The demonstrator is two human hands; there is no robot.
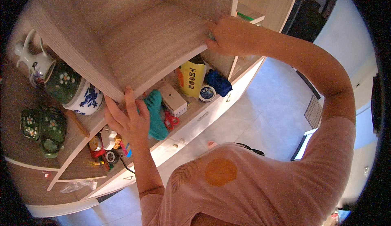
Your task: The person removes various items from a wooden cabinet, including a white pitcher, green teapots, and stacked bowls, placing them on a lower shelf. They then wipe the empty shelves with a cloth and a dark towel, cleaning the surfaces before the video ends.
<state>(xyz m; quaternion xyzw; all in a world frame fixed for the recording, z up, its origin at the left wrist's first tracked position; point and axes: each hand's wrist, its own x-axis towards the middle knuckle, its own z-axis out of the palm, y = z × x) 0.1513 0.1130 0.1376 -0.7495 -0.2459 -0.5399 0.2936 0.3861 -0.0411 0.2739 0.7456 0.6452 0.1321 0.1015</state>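
Observation:
My left hand rests against the front corner of a wooden cabinet shelf, its fingers spread over the edge where an upright panel meets it. Nothing shows in that hand. Reaching across to the shelf's right end, my right hand is closed near the divider. A bit of something pale green shows at its fingertips, too small to name. Below the shelf are a teal cloth-like item, a small white box, red-handled scissors, a yellow pouch, a round tin and a dark blue bundle.
At left stand a white vase, a blue-and-white pot, and dark green flowered ceramics. Small odds and ends fill a lower cubby. White drawers run beneath, above a tiled floor.

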